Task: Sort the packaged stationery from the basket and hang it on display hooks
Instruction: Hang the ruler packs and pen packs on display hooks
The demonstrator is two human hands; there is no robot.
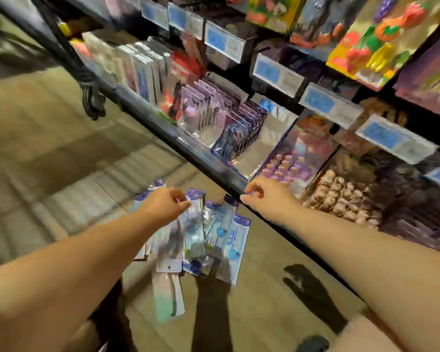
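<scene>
At the lower edge of the view, two bare forearms enter from the corners and are cut off by the frame. Motion blur covers the whole scene; no printed text is legible.

On the tan floor (48, 138) between the forearms lies one pale stationery pack (168, 295), apart from the rest. Beside it stand dark shapes (211, 301) that cannot be identified.

Just beyond, a loose pile of blue-and-white stationery packs (221, 235) lies on the floor, overlapping, partly hidden by the left forearm.

- Left hand (167, 204): over the pile, fingers curled, fingertips at the top edge of one pack (195, 199). Whether it pinches the pack cannot be told.
- Right hand (263, 196): fingers curled inward, thumb out, nothing visible in it, just beside the dark shelf rail (163, 123).

The rail runs diagonally from upper left to lower right. Behind it, rows of carded packs (206, 107) stand close together, and a tray of small pale round items (341, 196) sits to the right; the contents are too blurred to name.

Above, blue price labels (277, 71) line the hook ends. Bright toy fruit packs (381, 39) are cut off by the top edge. Dark cords (92, 97) hang at upper left.
</scene>
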